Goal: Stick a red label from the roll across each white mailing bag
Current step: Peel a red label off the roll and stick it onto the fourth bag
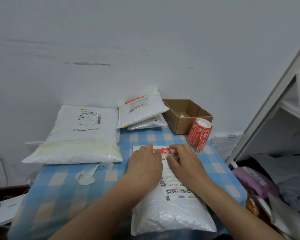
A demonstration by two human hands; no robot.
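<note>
Pressing a red label [163,151] across the far end of a white mailing bag [171,215], a person works at a table [59,189] spread with blue checked cloth. The left hand [145,164] lies flat, fingers straight on the label's left end. The right hand [185,163] bends its fingers over the right end, and I cannot tell whether they pinch or merely press. The label roll [198,131] stands just beyond, beside an open cardboard box [185,110]. A bag at the back [142,111] already carries a red strip; the large bag [81,135] on the left shows none. The sticking looks nearly done. Next would be smoothing the label flat, then peeling another for an unlabelled bag.
</note>
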